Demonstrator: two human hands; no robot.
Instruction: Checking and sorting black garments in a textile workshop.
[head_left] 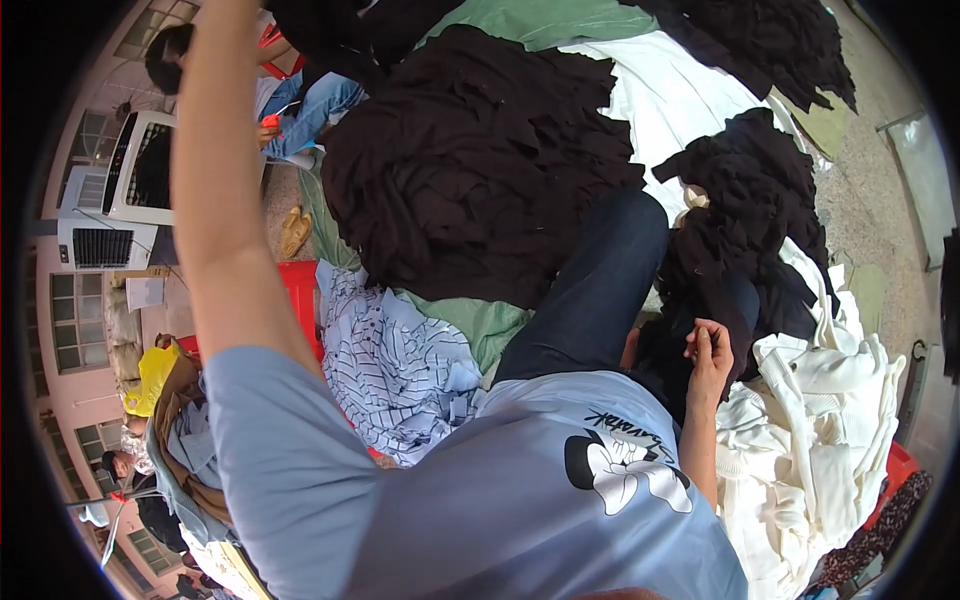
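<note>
My left arm is stretched far up, and its hand lies past the upper edge, out of the picture. Beside my right thigh is my right hand, fingers curled in and thumb against them. Whatever it holds, if anything, is too small to make out. Dark cloth lies heaped just beyond that hand, and white knit garments are piled to its right. In front of my knees spreads a large mound of black cloth pieces.
Blue-and-white patterned cloth sits by my left side, near a red plastic edge. Green sheeting and a white sheet lie under the heaps. A person in jeans sits far left, near a white air cooler.
</note>
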